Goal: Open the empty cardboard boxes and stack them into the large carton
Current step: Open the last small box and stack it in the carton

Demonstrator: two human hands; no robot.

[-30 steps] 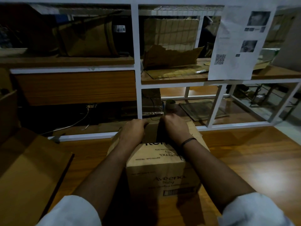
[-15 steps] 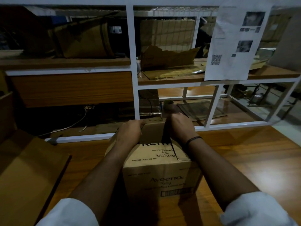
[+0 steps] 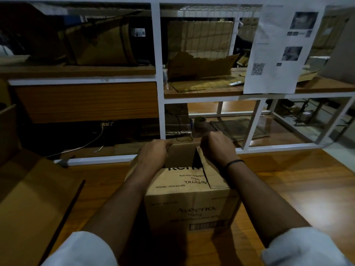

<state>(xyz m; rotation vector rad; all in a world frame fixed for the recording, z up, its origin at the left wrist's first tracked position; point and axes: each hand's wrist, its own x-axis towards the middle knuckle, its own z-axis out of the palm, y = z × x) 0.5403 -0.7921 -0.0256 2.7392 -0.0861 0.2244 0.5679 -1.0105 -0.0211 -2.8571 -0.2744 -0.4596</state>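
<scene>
We see the cardboard box [image 3: 192, 208] on the wooden surface [image 3: 288, 189] at 6 o'clock. Our left hand [image 3: 153, 153] curls over its far edge at 11 o'clock. Our right hand [image 3: 217, 146] grips a lifted top flap [image 3: 211, 173] at 1 o'clock.

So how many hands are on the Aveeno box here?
2. The left hand grips the Aveeno box at its far left top edge; the right hand grips the lifted right flap. Fingertips are hidden behind the box.
</scene>
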